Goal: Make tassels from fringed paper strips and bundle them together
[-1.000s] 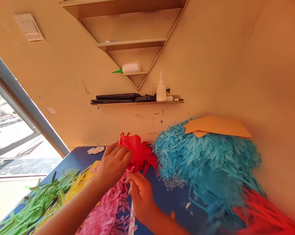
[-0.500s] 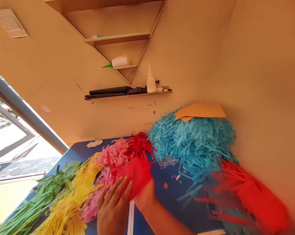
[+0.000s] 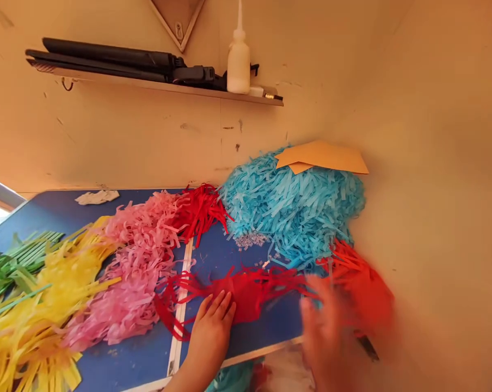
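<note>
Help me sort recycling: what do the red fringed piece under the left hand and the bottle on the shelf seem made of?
Red fringed piece: probably thin, tissue-like paper, matte; its narrow strips bend limply. Bottle: likely plastic, pale and smooth, from its rounded body and long tapered nozzle.

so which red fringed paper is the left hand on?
The front-centre red piece: the left hand rests on it. The back red bunch, between pink pile and blue pile, and far-right red bunch are clear of that hand.
</note>
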Motion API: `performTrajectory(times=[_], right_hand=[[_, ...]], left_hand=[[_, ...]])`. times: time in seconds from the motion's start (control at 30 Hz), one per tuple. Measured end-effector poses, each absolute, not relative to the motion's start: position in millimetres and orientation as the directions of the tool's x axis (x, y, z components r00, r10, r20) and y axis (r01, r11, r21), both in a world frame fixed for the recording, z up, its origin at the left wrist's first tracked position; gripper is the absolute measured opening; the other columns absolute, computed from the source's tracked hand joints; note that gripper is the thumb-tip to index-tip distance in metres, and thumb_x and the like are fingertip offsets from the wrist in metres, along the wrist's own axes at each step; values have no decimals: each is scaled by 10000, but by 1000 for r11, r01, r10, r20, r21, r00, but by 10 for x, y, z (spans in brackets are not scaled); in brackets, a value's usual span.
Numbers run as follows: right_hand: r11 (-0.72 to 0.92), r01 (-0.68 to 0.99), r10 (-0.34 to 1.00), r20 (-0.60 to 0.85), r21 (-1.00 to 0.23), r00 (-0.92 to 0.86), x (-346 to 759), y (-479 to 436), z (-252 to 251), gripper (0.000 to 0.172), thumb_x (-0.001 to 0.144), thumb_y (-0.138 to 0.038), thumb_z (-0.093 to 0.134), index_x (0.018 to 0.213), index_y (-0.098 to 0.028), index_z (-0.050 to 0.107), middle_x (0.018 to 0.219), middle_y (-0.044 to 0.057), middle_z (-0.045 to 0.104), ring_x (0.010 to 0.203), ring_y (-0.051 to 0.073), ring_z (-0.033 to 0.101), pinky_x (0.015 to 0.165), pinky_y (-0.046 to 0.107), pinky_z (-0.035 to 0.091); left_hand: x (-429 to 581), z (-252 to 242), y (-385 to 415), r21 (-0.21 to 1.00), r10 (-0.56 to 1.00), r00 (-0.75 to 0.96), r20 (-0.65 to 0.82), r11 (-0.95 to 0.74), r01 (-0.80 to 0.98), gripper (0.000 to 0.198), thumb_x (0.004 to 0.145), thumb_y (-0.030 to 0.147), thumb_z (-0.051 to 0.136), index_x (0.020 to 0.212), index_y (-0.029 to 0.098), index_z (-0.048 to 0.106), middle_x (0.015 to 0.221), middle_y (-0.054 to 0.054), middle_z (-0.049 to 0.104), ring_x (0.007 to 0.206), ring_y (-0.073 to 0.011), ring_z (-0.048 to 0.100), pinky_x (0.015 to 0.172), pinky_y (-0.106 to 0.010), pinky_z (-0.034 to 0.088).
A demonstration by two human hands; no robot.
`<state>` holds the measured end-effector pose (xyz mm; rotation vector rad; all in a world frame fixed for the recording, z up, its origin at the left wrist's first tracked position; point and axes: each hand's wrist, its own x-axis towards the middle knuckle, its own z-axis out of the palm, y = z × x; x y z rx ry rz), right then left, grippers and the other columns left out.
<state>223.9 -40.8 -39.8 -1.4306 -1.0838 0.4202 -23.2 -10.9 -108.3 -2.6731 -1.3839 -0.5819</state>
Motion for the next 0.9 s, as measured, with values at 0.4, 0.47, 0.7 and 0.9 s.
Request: performTrajectory(times=[0.4,0.47,0.7,0.9], right_hand=[[531,721,779,592,-446,-208,1722,-41,-600,177,962,-196,541,953,-275,700,891,-39,770,922,172,692,1101,432,236],[506,745,765,626,-436,-153,1758,-17,-579,164,963,-197,546,973,-268,694,917,-29,769,927,180,689,1065,435,261],[501,774,766,615,-388,-187,1658,-124,-760,134,948,-189,550,967,-240,672,987,-1,763,924,185,676,952,397,311],[587,725,783,480,-360,-395,1566,-95,-825,85,909,-187,591,952,-219,657,1097,28,741,1050,217,642,965,417,297]], left_hand=[[-289,-717,150,334,861,256,439,-421,843,389,853,36,455,1013,267,724,1028,-14,777,1028,-241,662,1063,-492,269],[-524,-607,322,262,870,184,457,-329,907,373,814,30,487,1002,257,716,986,-19,777,1004,-258,658,1047,-521,281],[-1121,-229,16,81,867,69,493,-124,989,544,832,115,519,1370,193,502,1481,-185,453,1406,-396,334,1087,-607,289],[-359,-595,-181,250,801,539,260,-595,764,568,811,78,491,1367,193,493,1257,-82,687,1151,-246,621,1085,-483,336]])
